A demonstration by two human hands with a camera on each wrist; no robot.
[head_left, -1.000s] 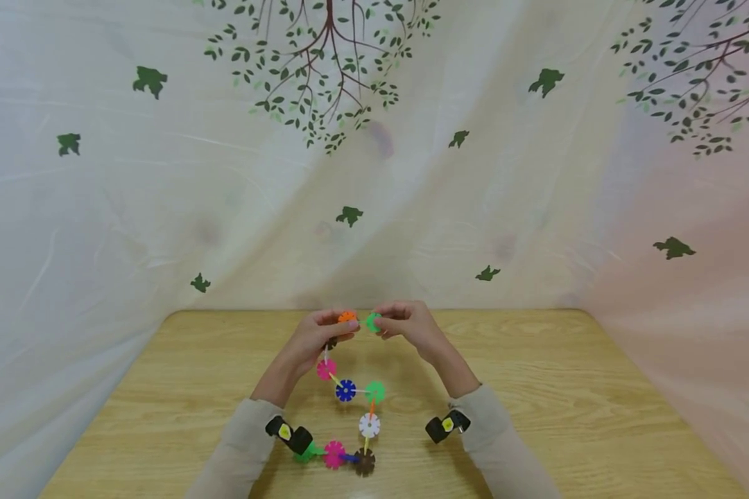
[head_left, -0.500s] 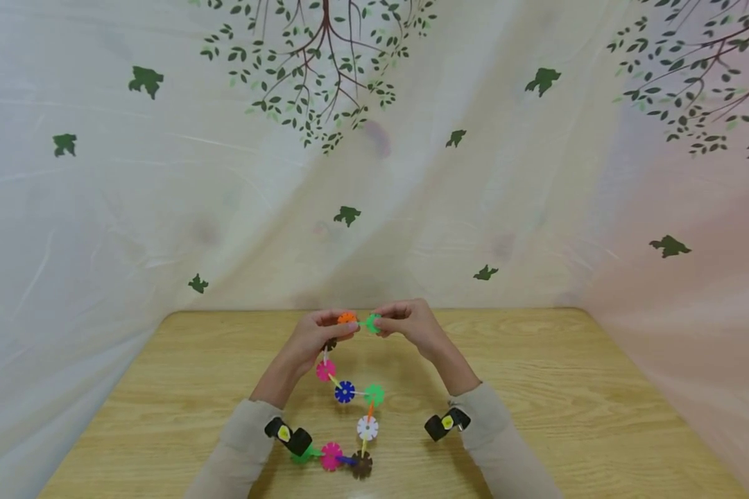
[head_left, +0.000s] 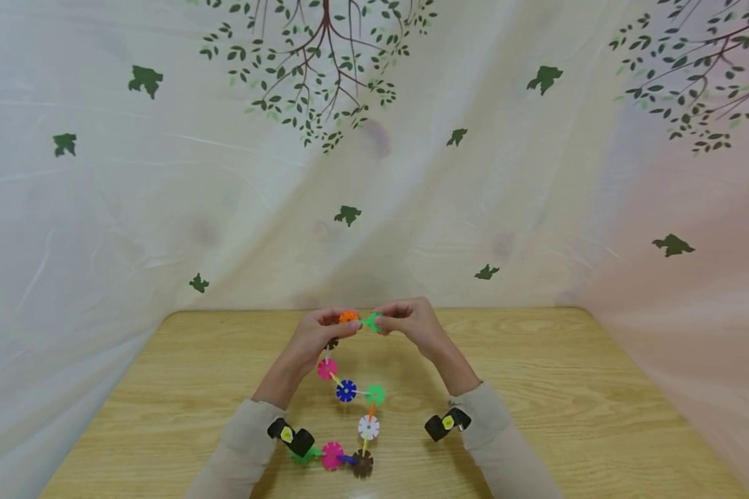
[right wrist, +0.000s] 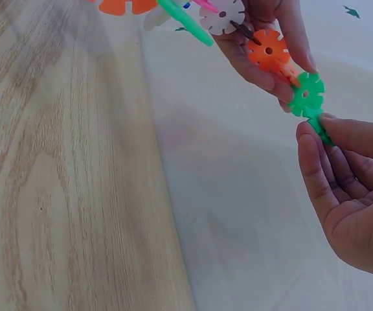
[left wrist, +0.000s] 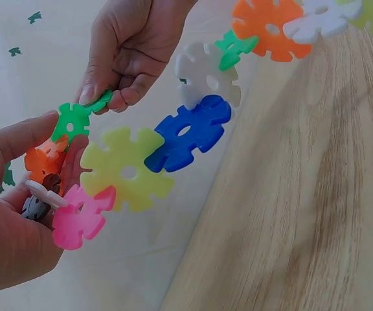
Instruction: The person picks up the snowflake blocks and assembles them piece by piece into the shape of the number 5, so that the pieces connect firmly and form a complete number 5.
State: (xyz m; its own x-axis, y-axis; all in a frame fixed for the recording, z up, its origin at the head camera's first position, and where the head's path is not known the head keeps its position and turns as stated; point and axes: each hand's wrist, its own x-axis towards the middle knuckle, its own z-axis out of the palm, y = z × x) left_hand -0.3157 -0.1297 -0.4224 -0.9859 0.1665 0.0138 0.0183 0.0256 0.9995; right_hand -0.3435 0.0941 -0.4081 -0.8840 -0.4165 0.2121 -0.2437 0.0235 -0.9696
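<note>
A chain of notched plastic discs (head_left: 346, 391) in several colours is linked edge to edge, hanging from the left hand toward the lower part of the head view. My left hand (head_left: 308, 339) grips the chain's upper end, with thumb and fingers around an orange disc (right wrist: 269, 50). Just beyond the left fingertips is a green disc (left wrist: 74, 120). My right hand (head_left: 415, 326) pinches another green disc (right wrist: 318, 131) between thumb and fingers. That disc meets the first green one edge to edge; whether its slot is fully seated I cannot tell. The left palm hides part of the chain.
Beneath both hands is a wood-grain table (head_left: 505, 430), its far edge near a pale curtain (head_left: 412, 229) printed with leaves and branches. Black wrist cameras (head_left: 447, 423) sit on both sleeves. The left one partly covers a green disc (head_left: 302, 455) at the chain's lower end.
</note>
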